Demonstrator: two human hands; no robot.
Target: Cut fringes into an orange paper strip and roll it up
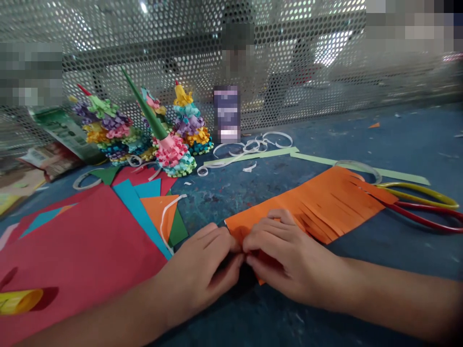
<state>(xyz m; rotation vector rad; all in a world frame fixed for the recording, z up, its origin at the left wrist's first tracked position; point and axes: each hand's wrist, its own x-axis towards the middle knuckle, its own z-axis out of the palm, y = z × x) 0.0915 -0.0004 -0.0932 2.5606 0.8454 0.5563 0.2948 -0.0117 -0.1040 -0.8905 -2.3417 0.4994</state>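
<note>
A strip of orange paper [289, 202] lies slantwise on the blue table, with slits cut into its right part like a fringe. My left hand [208, 260] pinches the paper's near left end between thumb and fingers. Right beside it, my right hand [278, 250] is closed on the same end, fingertips almost meeting those of the left. What exactly sits between the fingertips is hidden. Scissors with yellow and red handles [430, 212] lie at the paper's far right end, their blades out of sight under or beside it.
Red paper sheets [108, 231] with blue, orange and green scraps cover the left side. Behind them stand fringed paper cones [173, 154]. White curled strips [249, 147], pale green strips [361, 168] and a tape ring [356, 168] lie beyond. Perforated metal mesh [144, 38] closes the back.
</note>
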